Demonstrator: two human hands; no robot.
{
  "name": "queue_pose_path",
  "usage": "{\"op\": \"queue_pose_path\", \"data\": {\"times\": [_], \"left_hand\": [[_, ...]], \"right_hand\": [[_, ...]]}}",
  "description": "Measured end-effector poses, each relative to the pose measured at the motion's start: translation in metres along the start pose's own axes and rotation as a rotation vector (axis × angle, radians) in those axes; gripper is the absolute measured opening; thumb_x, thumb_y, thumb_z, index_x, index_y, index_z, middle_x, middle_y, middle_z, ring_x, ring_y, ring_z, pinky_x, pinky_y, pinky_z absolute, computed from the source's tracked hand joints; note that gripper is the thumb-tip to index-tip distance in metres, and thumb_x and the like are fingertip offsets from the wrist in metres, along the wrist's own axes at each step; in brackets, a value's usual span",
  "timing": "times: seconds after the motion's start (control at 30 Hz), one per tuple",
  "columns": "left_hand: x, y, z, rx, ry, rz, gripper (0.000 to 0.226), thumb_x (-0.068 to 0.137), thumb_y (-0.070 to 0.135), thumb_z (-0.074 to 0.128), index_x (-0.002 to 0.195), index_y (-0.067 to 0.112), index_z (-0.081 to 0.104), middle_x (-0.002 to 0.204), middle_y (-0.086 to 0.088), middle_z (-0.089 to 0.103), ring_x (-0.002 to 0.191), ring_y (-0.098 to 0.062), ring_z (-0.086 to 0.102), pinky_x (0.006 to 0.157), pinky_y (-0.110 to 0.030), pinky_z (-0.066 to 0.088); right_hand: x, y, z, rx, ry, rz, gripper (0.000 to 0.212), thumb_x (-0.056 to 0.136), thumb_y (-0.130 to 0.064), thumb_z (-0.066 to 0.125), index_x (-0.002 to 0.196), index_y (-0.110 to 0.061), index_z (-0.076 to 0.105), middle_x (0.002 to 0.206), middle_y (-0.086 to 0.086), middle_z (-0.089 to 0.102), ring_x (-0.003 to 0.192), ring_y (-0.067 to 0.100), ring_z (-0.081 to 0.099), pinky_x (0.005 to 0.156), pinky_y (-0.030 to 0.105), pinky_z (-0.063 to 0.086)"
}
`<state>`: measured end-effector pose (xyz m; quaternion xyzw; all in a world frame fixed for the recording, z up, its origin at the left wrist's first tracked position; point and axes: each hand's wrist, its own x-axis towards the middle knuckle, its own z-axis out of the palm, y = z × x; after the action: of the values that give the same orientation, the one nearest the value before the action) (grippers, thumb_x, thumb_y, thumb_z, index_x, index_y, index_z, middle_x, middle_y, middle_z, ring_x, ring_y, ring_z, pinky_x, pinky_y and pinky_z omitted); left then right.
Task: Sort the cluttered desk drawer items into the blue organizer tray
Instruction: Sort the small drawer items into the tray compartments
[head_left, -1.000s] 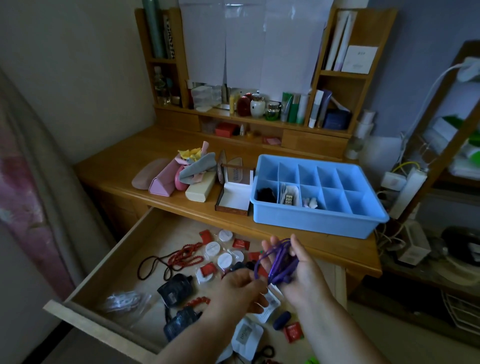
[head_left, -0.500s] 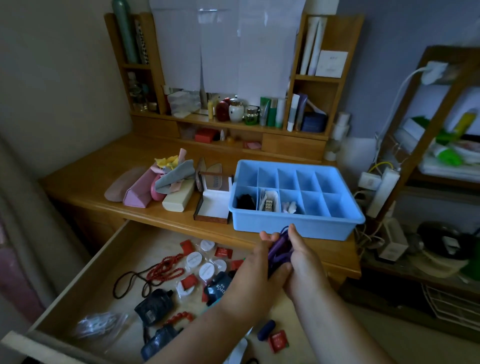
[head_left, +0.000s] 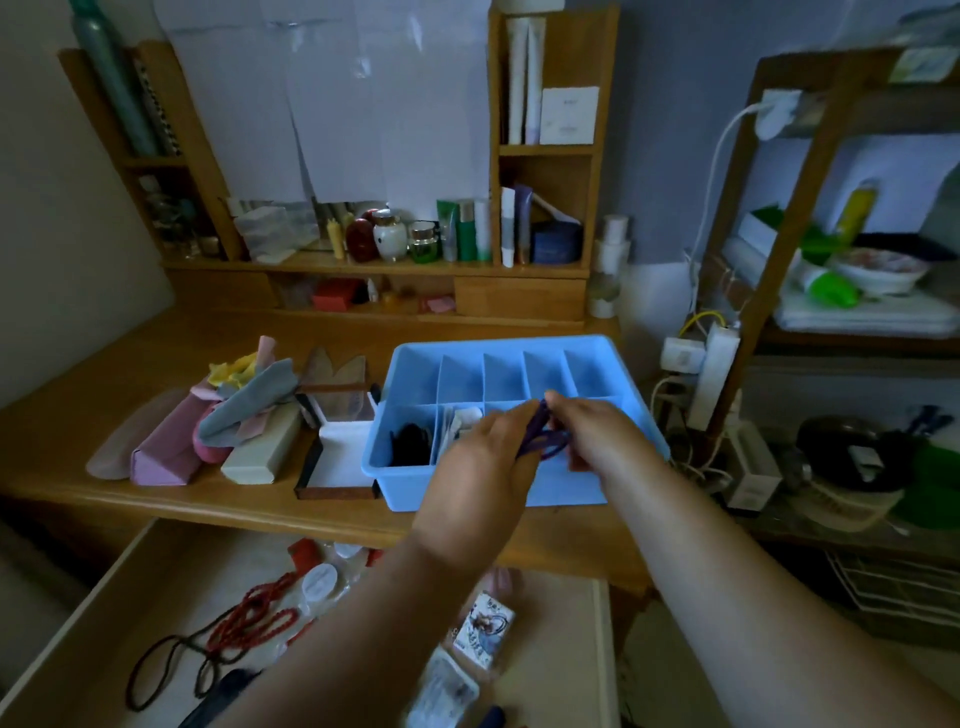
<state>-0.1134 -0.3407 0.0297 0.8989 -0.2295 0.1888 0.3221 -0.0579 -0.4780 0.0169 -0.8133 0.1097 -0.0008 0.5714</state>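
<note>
A blue organizer tray (head_left: 410, 364) with several compartments stands on the wooden desk. Over its front row, my left hand (head_left: 480, 457) and my right hand (head_left: 592, 431) both pinch a bundle of purple cord (head_left: 543, 441). The front-left compartment holds a black item (head_left: 410, 441); the one beside it holds small white things (head_left: 465, 418), partly hidden by my left hand. Below, the open drawer (head_left: 104, 613) holds a red bead string (head_left: 254, 618), round white containers (head_left: 319, 582), a picture card (head_left: 483, 631) and other small items.
Left of the tray lie a white-lined open box (head_left: 340, 457), a cream case (head_left: 265, 452), a pink case (head_left: 166, 447) and a grey cloth (head_left: 249, 405). Bottles and jars line the back shelf (head_left: 389, 262). A power strip (head_left: 714, 374) and cables stand to the right.
Both hands rose from above the drawer to over the tray's front compartments, carrying the purple cord, which is now bunched tighter. The view shifted up and right.
</note>
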Motion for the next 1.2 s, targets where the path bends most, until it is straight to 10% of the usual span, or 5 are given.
{"op": "queue_pose_path", "data": {"times": [0.17, 0.53, 0.83, 1.2], "left_hand": [[0.052, -0.006, 0.023, 0.06, -0.071, -0.034, 0.03, 0.091, 0.009, 0.05, 0.118, 0.016, 0.061, 0.103, -0.01, 0.064, 0.091, -0.027, 0.059, 0.074, -0.036, 0.046], [0.101, -0.028, 0.089, 0.668, -0.489, 0.012, 0.023, 0.089, 0.007, 0.052, 0.112, 0.011, 0.055, 0.113, -0.011, 0.053, 0.099, -0.032, 0.061, 0.073, -0.036, 0.045], [0.1, -0.03, 0.082, 0.399, -0.977, -0.001, 0.027, 0.095, 0.035, 0.041, 0.113, 0.023, 0.056, 0.119, -0.009, 0.054, 0.102, -0.019, 0.049, 0.088, -0.03, 0.038], [0.091, -0.037, 0.081, 0.567, -0.877, -0.027, 0.037, 0.1, 0.025, 0.028, 0.12, 0.012, 0.056, 0.129, -0.009, 0.051, 0.131, -0.029, 0.031, 0.11, -0.052, 0.019]], "right_hand": [[0.043, -0.005, -0.026, -0.462, 0.026, -0.127, 0.048, 0.096, -0.041, 0.044, 0.056, -0.018, 0.057, 0.062, 0.005, 0.055, 0.067, 0.025, 0.053, 0.056, 0.031, 0.033], [0.04, 0.045, -0.041, -0.517, 0.207, -0.504, 0.024, 0.094, -0.013, 0.047, 0.104, -0.015, 0.068, 0.104, 0.003, 0.067, 0.097, 0.021, 0.058, 0.076, 0.025, 0.041], [0.036, 0.052, -0.044, -0.754, 0.077, -0.515, 0.027, 0.095, -0.022, 0.041, 0.107, -0.022, 0.066, 0.112, -0.002, 0.065, 0.103, 0.019, 0.052, 0.096, 0.028, 0.025], [0.024, 0.053, -0.054, -0.802, -0.212, -0.601, 0.032, 0.095, -0.033, 0.039, 0.103, -0.03, 0.07, 0.111, -0.017, 0.065, 0.11, 0.002, 0.053, 0.112, 0.032, -0.003]]}}
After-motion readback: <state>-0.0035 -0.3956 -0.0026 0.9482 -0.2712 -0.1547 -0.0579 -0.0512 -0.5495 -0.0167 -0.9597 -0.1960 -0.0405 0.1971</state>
